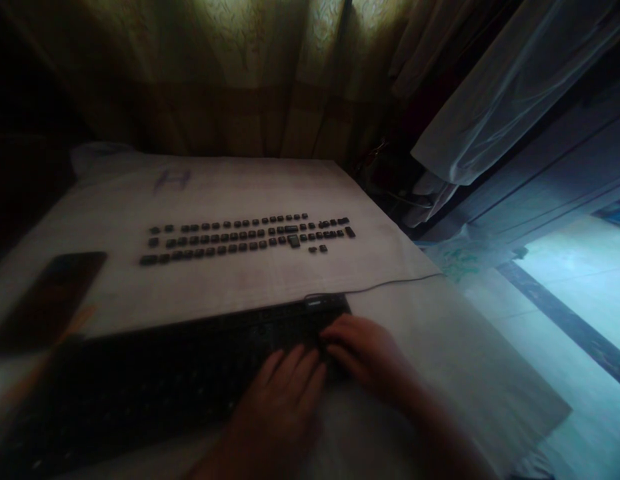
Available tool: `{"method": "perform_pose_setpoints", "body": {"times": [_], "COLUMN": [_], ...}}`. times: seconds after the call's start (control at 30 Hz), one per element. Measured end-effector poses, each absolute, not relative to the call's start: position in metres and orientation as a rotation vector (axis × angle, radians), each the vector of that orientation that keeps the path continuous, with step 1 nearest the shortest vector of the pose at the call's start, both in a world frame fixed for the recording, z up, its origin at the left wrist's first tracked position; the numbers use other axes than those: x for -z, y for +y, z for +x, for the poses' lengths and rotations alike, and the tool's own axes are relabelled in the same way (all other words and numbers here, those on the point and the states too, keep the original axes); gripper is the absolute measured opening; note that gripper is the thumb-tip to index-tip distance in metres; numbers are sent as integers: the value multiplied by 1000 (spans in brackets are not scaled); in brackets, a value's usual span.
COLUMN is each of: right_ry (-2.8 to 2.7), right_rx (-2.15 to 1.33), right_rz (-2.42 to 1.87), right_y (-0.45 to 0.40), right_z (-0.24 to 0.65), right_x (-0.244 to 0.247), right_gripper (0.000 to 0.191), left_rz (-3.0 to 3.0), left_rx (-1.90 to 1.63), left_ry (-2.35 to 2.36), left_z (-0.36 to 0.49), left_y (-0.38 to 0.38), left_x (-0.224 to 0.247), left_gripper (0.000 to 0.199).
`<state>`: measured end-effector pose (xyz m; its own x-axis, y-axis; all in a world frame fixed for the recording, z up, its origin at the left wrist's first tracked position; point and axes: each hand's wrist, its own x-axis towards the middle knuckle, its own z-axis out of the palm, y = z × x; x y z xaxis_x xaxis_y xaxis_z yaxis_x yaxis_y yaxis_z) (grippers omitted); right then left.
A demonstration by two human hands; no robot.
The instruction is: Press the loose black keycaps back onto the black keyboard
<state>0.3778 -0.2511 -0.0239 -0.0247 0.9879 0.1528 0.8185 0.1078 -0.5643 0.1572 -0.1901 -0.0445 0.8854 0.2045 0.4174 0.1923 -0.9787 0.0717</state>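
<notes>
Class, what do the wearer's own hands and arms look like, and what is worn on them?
The left hand and right hand are both ungloved, and no sleeve, watch or bracelet shows on either arm. Blur makes it impossible to rule out rings.

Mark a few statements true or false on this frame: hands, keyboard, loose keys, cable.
1. The left hand and the right hand are both at the keyboard. True.
2. The left hand is nearer the keyboard's right end than the right hand. False: the right hand is nearer.
3. The loose keys lie beyond the keyboard, on the pale cloth. True.
4. The loose keys are in one heap. False: most are laid out in rows.
5. The cable runs off to the right. True.
</notes>
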Motion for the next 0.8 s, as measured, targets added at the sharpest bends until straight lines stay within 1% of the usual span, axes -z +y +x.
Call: {"method": "perform_pose_setpoints", "body": {"times": [0.8], "right_ry": [-1980], "right_rx": [-383], "right_rz": [-1860], "right_y": [-248], "right_z": [372], "right_x": [17], "right_gripper": [21], "left_rz": [2980], "left_rx": [-587], "left_ry": [330], "left_z": [156], "left_y": [-192], "left_x": [46], "left_gripper": [39]}}
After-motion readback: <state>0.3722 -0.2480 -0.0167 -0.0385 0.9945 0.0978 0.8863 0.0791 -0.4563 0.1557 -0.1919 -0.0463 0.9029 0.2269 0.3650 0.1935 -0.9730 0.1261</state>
